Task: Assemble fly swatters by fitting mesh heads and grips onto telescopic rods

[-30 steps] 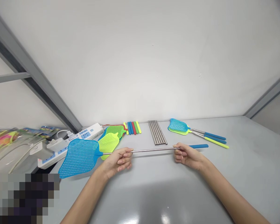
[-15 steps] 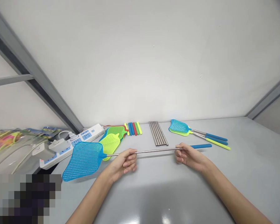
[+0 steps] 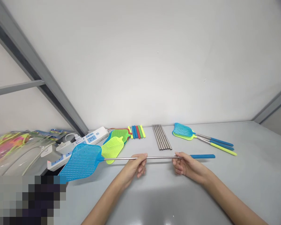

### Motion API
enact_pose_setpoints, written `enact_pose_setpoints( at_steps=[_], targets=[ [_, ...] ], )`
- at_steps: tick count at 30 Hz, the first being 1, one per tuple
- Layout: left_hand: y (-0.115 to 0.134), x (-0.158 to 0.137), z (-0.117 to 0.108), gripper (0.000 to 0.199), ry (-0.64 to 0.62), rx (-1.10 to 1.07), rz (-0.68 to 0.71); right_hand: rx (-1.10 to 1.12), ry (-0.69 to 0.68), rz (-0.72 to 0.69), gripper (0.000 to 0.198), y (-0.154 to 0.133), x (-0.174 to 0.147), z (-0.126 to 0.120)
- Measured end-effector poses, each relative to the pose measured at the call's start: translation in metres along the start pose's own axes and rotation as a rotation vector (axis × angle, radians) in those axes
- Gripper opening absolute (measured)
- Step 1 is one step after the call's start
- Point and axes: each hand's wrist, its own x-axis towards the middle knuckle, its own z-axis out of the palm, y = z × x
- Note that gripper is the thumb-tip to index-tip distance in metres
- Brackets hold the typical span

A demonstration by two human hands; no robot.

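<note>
A fly swatter [image 3: 84, 162] with a blue mesh head, a thin metal shaft and a blue grip is held level above the table. Its head points left, its grip right. My left hand [image 3: 137, 165] pinches the shaft near its middle. Closer to the blue grip, my right hand [image 3: 186, 164] pinches the same shaft between thumb and fingers. Behind the held swatter lie loose swatter heads [image 3: 113, 147] in yellow-green, green and blue, several coloured handle grips [image 3: 137, 132] in a row, and a bundle of metal tubes [image 3: 162, 137].
Complete swatters [image 3: 202, 137] with blue and yellow-green parts lie at the back right. A power strip [image 3: 91, 138] with plugs and cables stands along the left side, beside plastic-bagged items [image 3: 16, 150]. A white wall [image 3: 154, 62] rises behind the grey table [image 3: 248, 184].
My left hand has slid along the shaft to the right, closer to my right hand. The view has shifted slightly, and both hands keep their hold on the swatter.
</note>
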Motion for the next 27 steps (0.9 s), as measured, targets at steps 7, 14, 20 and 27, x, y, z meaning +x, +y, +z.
enact_pose_setpoints(
  at_steps=[7, 14, 20, 27],
  targets=[
    [-0.014, 0.005, 0.013, 0.036, 0.015, 0.098, 0.038, 0.049, -0.055, 0.063, 0.039, 0.017, 0.004, 0.014],
    [-0.02, 0.012, 0.028, 0.037, -0.083, 0.217, 0.038, 0.075, -0.124, 0.078, 0.04, 0.027, 0.009, 0.022],
    [-0.022, 0.025, 0.039, 0.046, -0.157, 0.218, 0.039, 0.185, -0.149, 0.086, 0.035, 0.031, 0.015, 0.027],
    [-0.025, 0.039, 0.039, 0.045, -0.179, 0.244, 0.045, 0.24, -0.141, 0.039, 0.036, 0.032, 0.02, 0.024]
  ],
)
